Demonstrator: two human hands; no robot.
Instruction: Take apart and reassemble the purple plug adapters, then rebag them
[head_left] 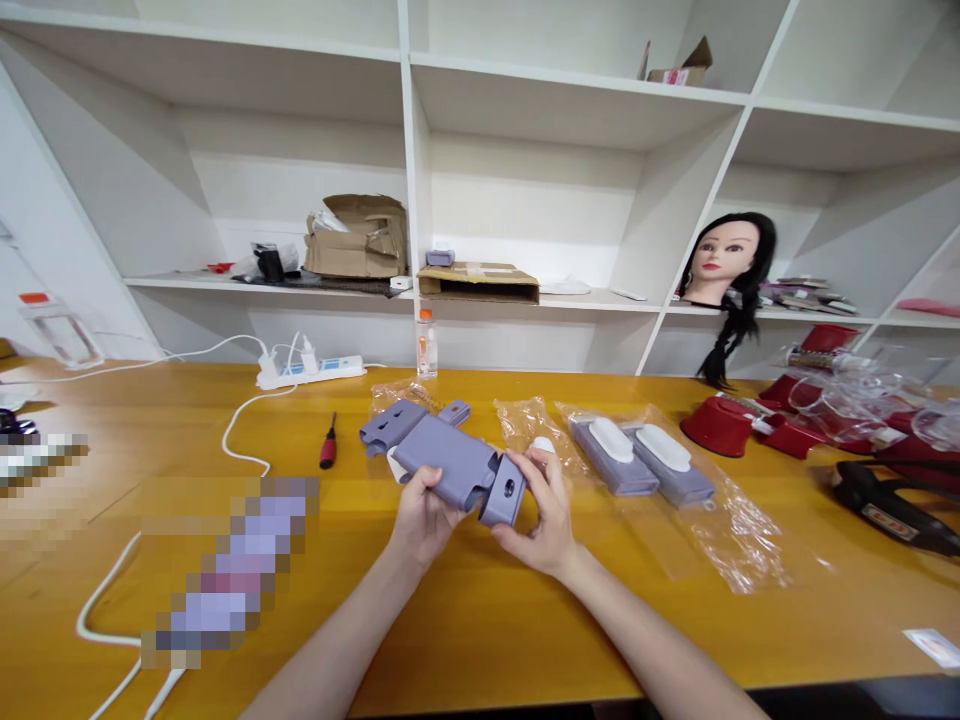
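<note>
My left hand [429, 515] is closed round a flat purple plastic casing [450, 462], thumb on top, held tilted above the table. My right hand [544, 510] grips a short purple end piece [504, 490] with a dark oval hole, right at the casing's near end. A notched gap shows between the two parts. Behind the casing lie another purple part [391, 425] with dark cutouts and a small purple piece [454, 412]. A small white part [543, 445] shows just behind my right fingers. The undersides of the held parts are hidden.
Two purple devices with white oval tops [611, 440] lie on clear plastic wrap [739, 540] to the right. A red-handled screwdriver [328, 448], power strip [319, 371] and cables are left. A bottle [426, 345] stands behind; red parts [718, 427] and a black-handled tool [885, 510] sit far right.
</note>
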